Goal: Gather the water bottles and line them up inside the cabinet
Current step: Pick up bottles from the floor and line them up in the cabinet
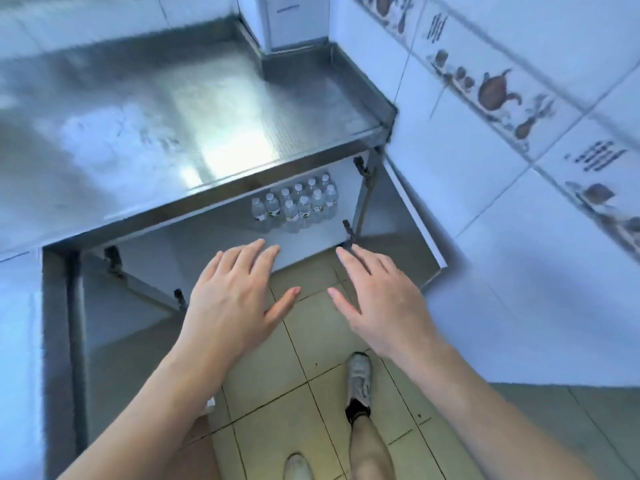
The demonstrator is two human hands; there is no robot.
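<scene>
Several clear water bottles (297,204) with white caps stand upright in rows on the white floor of the open cabinet (214,237), toward its right side under the steel counter. My left hand (235,292) hovers in front of the cabinet opening, palm down, fingers spread, holding nothing. My right hand (377,299) hovers beside it to the right, also flat with fingers apart and empty. Both hands are nearer to me than the bottles and touch nothing.
A steel countertop (166,109) spans above the cabinet. The right cabinet door (405,216) stands open against the tiled wall; the left door (114,323) is open too. Below are floor tiles and my feet in pale shoes (360,379).
</scene>
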